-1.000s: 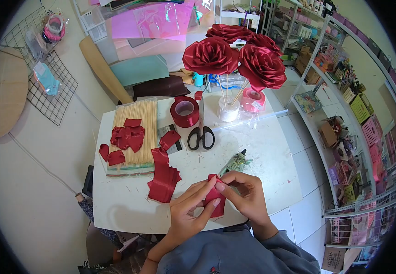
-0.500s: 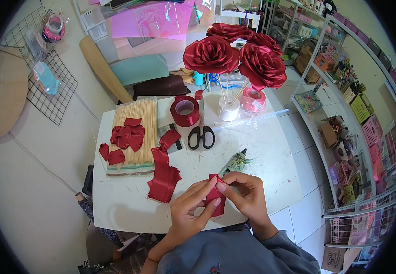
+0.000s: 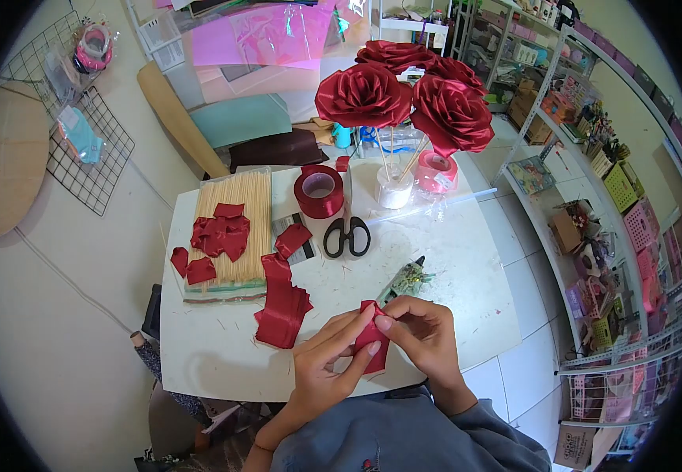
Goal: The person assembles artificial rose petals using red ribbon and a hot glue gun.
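Note:
A short piece of dark red satin ribbon is held between my hands at the table's near edge. My left hand grips its left side, thumb lying across the front. The fingertips of my right hand pinch the upper right corner, where the ribbon looks folded. Just beyond my right hand lies a hot glue gun, partly covered in pale strands. To the left of my hands is a stack of cut red ribbon pieces. Black-handled scissors rest farther up, beside a red ribbon roll.
Several red ribbon roses on sticks stand in a white holder at the back. A pack of wooden skewers carries shaped ribbon petals. A pink tape roll sits at the back right. Shelves line the right side.

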Demonstrator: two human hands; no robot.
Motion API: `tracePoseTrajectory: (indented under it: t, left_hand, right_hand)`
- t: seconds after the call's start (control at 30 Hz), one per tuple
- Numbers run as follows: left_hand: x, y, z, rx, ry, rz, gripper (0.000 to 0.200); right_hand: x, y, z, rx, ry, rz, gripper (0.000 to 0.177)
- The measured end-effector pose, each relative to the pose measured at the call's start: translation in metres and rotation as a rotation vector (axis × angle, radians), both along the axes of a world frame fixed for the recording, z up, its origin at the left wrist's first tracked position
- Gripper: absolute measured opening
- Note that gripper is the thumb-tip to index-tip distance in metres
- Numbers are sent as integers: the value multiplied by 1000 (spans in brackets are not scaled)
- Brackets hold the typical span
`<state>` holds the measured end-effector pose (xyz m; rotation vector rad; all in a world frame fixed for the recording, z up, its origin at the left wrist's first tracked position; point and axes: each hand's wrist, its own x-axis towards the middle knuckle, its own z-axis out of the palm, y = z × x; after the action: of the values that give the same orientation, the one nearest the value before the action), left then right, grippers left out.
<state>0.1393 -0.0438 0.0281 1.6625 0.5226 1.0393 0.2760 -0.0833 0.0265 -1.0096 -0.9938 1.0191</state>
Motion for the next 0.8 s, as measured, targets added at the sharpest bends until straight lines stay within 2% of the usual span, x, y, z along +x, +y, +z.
tracePoseTrajectory:
  t: [0.23, 0.4, 0.5, 0.8]
  left_hand:
    - [3, 0, -2, -25, -36, 35, 39]
    - [-1, 1, -1, -39, -11, 1, 44]
    - [2, 0, 0, -45, -27, 23, 43]
    - [4, 1, -3, 6, 1, 39, 41]
  right_hand:
    - [1, -2, 0, 10, -16, 3, 4]
    - [6, -5, 4, -61, 223, 60, 7]
    - [3, -3, 5, -61, 102, 29, 8]
    - [0, -1, 0, -23, 55, -22, 4]
